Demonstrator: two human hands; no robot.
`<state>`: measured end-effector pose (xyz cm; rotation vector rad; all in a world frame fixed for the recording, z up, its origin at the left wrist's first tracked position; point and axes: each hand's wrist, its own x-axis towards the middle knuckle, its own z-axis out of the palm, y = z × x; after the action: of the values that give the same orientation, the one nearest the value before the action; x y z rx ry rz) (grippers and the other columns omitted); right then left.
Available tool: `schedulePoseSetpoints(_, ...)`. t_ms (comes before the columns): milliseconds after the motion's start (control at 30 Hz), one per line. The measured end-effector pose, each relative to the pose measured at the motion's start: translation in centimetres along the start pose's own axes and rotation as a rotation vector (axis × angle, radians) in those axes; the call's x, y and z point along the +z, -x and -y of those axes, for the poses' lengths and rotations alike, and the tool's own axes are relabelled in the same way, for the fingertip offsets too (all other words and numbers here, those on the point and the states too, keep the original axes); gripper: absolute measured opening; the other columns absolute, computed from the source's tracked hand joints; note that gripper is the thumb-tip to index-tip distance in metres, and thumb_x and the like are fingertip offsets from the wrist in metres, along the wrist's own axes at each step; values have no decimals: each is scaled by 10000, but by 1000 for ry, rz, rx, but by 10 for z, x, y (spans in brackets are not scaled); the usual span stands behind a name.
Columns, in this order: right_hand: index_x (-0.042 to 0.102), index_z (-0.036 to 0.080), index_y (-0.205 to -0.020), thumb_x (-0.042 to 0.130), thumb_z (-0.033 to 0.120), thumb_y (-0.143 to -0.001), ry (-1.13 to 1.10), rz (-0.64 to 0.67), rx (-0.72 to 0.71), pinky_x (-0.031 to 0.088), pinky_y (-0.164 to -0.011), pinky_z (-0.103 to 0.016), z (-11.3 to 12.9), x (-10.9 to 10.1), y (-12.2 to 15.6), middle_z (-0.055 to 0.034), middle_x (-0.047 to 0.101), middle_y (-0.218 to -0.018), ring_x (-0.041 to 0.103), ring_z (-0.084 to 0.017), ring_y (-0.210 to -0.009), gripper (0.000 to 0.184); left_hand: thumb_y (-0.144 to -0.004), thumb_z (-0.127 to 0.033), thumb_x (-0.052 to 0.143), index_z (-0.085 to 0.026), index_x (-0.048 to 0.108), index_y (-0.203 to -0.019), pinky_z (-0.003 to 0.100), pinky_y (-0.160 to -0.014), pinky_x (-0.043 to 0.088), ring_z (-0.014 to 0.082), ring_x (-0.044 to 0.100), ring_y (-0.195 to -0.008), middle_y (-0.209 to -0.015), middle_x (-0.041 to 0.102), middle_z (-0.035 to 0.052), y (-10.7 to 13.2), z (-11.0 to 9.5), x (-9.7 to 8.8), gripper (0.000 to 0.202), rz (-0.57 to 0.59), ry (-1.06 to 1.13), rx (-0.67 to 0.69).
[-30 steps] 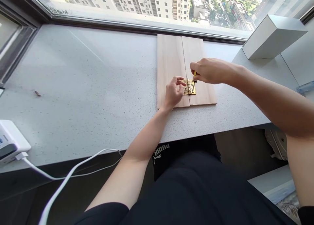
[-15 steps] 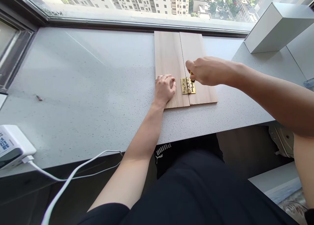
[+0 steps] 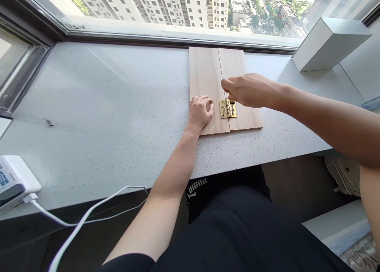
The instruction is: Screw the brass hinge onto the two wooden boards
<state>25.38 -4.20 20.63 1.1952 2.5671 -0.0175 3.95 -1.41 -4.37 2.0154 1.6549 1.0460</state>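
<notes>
Two pale wood boards (image 3: 204, 72) in head view, lying flat side by side on the speckled windowsill (image 3: 118, 105), far ends up nr the window frame (image 3: 133, 40), thin seam btwn them. Brass-col. hinge (image 3: 224, 109) sits across the seam nr the boards' close end, one leaf per board, knuckle approx. over the join. R hand (image 3: 247, 90) is above the R board, fingers closed tight round a yellow-handled screwdriver (image 3: 232, 102), shaft pointing down at the hinge's R leaf; can't tell if the tip's seated in a screw. L hand (image 3: 199, 113) rests on the L board by its outer edge, just beside the hinge but apart from it; fingers loosely bent, gap btwn thumb & forefinger, no obj. visible in its grasp. White box (image 3: 329, 46) stands at far R; white charger (image 3: 19, 181) w/ cable (image 3: 92, 206) at near L, well apart from the boards.
</notes>
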Motion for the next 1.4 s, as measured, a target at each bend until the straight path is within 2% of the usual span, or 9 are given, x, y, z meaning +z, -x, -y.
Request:
schedulePoseSetpoints(100,750,145,-1407,634,390,-1253,80,44,14,422,-709,-381,-1,-4,-3,-128,782,-1062,665,-242,-806,312,-1077,-249,681,-234,847,-1214,707,-1402,428,433,667,-1477,-1498,826,161,1,-4,-4,216,32,-43,-14)
schedulePoseSetpoints(233,790,59,-1239,511,537,-1295,168,139,30,372,-670,-366,4,-10,-2,-100,707,-893,553,-199,-709,557,-1137,-279,631,-179,845,-1324,650,-1428,424,406,661,-1525,-1572,803,174,2,-9,-10,301,95,-93,-13)
schedulePoseSetpoints(400,603,46,-1596,456,248,-1255,59,144,18,350,-642,-376,6,-9,2,-127,776,-1073,567,-212,-743,423,-1135,-270,637,-170,860,-1328,647,-1433,419,406,678,-1516,-1562,814,174,3,-10,-10,311,90,-118,-15)
schedulePoseSetpoints(467,589,51,-1615,457,206,-1246,17,167,10,356,-631,-372,3,-7,0,-132,786,-1087,571,-215,-745,421,-1132,-266,641,-168,866,-1320,642,-1432,420,406,681,-1510,-1555,817,175,3,-9,-9,309,87,-120,-10)
schedulePoseSetpoints(767,821,41,-1244,515,561,-1287,178,197,70,378,-694,-370,3,-7,-17,-203,803,-1034,727,-286,-902,605,-1129,-273,642,-177,875,-1316,645,-1410,442,414,692,-1503,-1547,825,169,5,-4,-8,314,72,-128,1)
schedulePoseSetpoints(967,546,34,-1659,512,271,-1220,16,132,63,348,-649,-394,2,-5,-11,-180,798,-1194,634,-237,-816,500,-1132,-268,641,-194,882,-1315,637,-1387,477,414,699,-1506,-1552,824,164,6,0,-8,312,74,-140,10)
schedulePoseSetpoints(1133,591,57,-1568,442,87,-1203,-83,202,15,368,-623,-366,1,-3,-8,-110,776,-1064,548,-188,-714,395,-1137,-286,634,-186,885,-1313,617,-1372,496,408,707,-1502,-1538,829,173,7,4,-6,322,67,-145,16)
schedulePoseSetpoints(1233,649,48,-1520,517,229,-1274,-46,230,21,377,-612,-341,2,-4,-9,-86,769,-968,538,-179,-683,333,-1139,-301,625,-202,882,-1304,622,-1357,509,405,706,-1503,-1529,835,159,7,7,-5,321,63,-135,22)
schedulePoseSetpoints(1400,827,34,-1208,541,493,-1291,59,204,66,365,-675,-368,6,-5,-13,-188,797,-1001,637,-233,-803,547,-1122,-300,644,-236,884,-1276,632,-1329,526,413,714,-1477,-1509,842,143,7,9,-5,292,44,-139,16)
